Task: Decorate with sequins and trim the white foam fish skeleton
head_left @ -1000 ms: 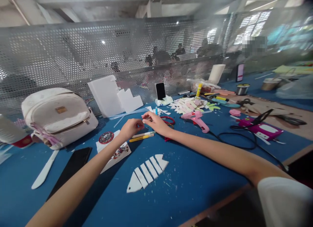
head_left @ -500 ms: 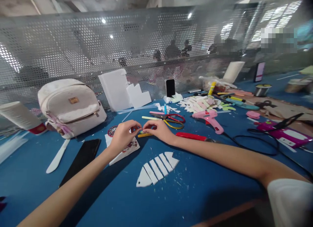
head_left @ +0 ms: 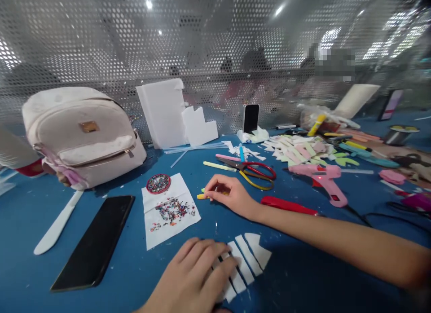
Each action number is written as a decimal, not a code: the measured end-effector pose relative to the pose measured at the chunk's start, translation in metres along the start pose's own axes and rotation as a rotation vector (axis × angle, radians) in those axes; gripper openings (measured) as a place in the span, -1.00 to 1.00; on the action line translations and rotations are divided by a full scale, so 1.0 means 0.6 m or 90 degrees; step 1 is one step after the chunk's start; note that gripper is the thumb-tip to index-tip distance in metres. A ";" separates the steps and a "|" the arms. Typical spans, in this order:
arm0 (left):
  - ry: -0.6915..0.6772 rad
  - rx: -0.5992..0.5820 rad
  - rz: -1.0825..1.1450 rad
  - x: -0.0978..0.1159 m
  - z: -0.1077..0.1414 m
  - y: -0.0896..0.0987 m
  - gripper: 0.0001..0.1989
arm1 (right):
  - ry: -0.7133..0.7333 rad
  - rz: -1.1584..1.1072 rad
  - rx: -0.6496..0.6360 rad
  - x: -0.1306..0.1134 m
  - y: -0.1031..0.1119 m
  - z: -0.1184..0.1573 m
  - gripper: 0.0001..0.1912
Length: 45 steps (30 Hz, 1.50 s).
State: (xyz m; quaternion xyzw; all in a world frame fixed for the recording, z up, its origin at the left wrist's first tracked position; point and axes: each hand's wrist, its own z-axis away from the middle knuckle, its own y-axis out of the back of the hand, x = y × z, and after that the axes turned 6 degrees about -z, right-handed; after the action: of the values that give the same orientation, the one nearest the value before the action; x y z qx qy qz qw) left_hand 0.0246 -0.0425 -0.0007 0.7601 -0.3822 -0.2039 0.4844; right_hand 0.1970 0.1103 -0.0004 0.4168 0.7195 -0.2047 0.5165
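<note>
White cut strips [head_left: 244, 267] and a notched tail piece [head_left: 258, 249] lie side by side near the front. My left hand [head_left: 198, 277] rests over the left end of this row, fingers spread, hiding the head piece. Behind it my right hand [head_left: 232, 196] has thumb and fingertips pressed together, beside a yellow pen [head_left: 201, 196]; anything between the fingertips is too small to make out. To the left lies a white sheet [head_left: 151, 239] bearing scattered coloured beads [head_left: 173, 209] and a round red-rimmed dish [head_left: 158, 183] of beads.
A black phone [head_left: 96, 241], white knife [head_left: 59, 223] and backpack [head_left: 84, 140] stand left. Scissors [head_left: 259, 171], a red cutter [head_left: 289, 205], a pink glue gun [head_left: 323, 176] and paper scraps [head_left: 299, 149] lie right. A small phone [head_left: 251, 118] stands at the back.
My hands have parted. The left came down toward me onto the white pieces and its fingers spread; the right stays near the pens. The view has tilted downward, showing more of the bead sheet.
</note>
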 end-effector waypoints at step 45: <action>0.112 -0.019 0.099 -0.078 0.026 0.043 -0.87 | 0.004 0.043 0.010 0.002 0.005 -0.003 -0.85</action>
State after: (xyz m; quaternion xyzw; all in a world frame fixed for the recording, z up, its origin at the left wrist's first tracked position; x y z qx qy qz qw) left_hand -0.0252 -0.0217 0.0127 0.7355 -0.3933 -0.1041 0.5418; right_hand 0.1985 0.1139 -0.0003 0.4453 0.7051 -0.1914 0.5176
